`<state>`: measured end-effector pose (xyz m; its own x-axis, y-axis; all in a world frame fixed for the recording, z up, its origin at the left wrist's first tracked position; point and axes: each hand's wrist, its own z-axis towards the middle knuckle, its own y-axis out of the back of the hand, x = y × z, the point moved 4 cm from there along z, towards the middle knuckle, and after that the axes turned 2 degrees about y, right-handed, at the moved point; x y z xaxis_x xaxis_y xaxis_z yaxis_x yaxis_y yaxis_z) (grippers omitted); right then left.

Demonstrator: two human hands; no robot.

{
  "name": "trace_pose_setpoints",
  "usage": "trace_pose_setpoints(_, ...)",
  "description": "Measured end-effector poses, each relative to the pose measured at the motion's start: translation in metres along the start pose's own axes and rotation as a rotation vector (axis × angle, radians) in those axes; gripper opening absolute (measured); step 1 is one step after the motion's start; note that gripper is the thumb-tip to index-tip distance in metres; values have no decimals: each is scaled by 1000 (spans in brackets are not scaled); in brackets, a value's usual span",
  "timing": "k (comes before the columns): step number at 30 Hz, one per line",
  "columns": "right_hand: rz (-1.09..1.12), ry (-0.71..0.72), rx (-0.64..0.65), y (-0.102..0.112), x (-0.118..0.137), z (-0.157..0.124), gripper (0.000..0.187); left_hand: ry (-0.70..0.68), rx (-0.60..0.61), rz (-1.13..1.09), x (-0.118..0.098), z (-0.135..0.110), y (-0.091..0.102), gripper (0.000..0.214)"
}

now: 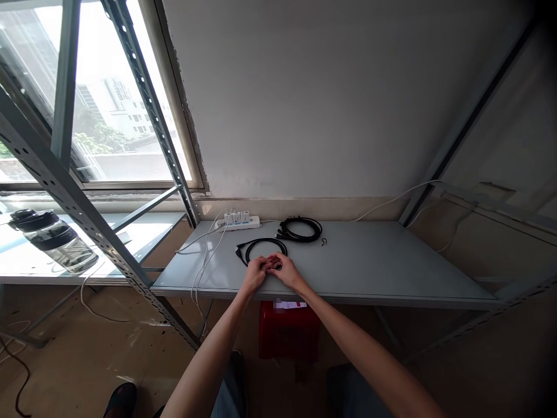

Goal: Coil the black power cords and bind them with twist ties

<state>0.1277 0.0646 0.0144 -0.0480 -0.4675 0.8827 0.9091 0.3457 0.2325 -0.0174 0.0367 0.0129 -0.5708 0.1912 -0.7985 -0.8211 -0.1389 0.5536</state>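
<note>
A black cable (266, 240) lies in a loose coil on the grey shelf top, its plug ends sticking out at the left. My left hand (256, 273) and my right hand (282, 270) meet at the near side of this coil, fingertips pinched together. Both hands are closed on the cable there; the fingers hide the exact spot they grip. Just behind and to the right rests a second coil of black cable (307, 230), thicker and tightly wound. Beside that coil is a short, bent black tie (324, 241).
A white power strip (241, 222) with plugged-in adapters sits at the back left, white cords (201, 273) trailing over the front edge. Metal shelf posts (150, 98) frame the left. A water bottle (56, 244) is on the sill-side table. A red box (289, 334) stands below.
</note>
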Motion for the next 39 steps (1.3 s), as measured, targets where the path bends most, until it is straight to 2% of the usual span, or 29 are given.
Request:
trace_pose_setpoints(6,-43,-18,-30,0,6,-3,22,7,-9,-32,1,0,-1,20)
trace_pose_setpoints(12,-190,85,-53,1,14,-5,7,-21,-22,-33,1,0,-1,27)
trace_pose_setpoints(17,-414,122,-88,2,18,-8,11,-62,-37,-18,-1,-1,-1,30)
trace_pose_setpoints(21,-488,166,-86,0,17,-9,16,-53,-50,-99,-5,-4,2,27)
trace_pose_setpoints(25,-359,54,-157,8,4,-4,7,-32,-81,-144,-12,-9,5,23)
trace_pose_setpoints(29,-207,-74,-164,16,-10,2,9,-56,-100,11,-16,-11,5,20)
trace_pose_setpoints(35,-132,-142,-138,17,-13,2,18,-45,-58,53,-10,-8,2,11)
trace_pose_setpoints(39,-106,-117,-118,16,-7,1,21,-15,-49,59,-9,-6,1,11)
